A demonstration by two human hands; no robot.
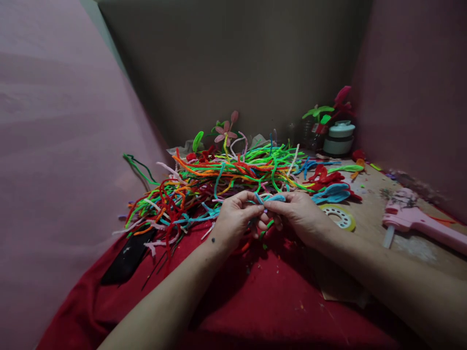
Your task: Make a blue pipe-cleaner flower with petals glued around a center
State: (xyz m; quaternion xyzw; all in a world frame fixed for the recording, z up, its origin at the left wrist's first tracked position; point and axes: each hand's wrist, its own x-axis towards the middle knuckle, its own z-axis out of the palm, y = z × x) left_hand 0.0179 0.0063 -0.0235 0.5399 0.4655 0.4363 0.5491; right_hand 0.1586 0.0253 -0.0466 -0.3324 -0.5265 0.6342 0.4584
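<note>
My left hand (pixel 239 214) and my right hand (pixel 297 211) meet in the middle of the view, over the front of a heap of pipe cleaners (pixel 233 175). Between them they pinch a light blue pipe cleaner (pixel 274 198), bent into a loop. The thumbs and forefingers of both hands are closed on it, fingertips almost touching. My other fingers curl underneath and partly hide it. Just right of my right hand lie finished-looking light blue loops (pixel 332 193) of pipe cleaner and a roll of yellow tape (pixel 339 217).
A pink hot glue gun (pixel 412 214) lies at the right. Behind stand a lidded pale jar (pixel 339 137) and a pink pipe-cleaner flower (pixel 225 132). A black flat object (pixel 129 257) rests at the left on red cloth (pixel 255 301). Walls close in on both sides.
</note>
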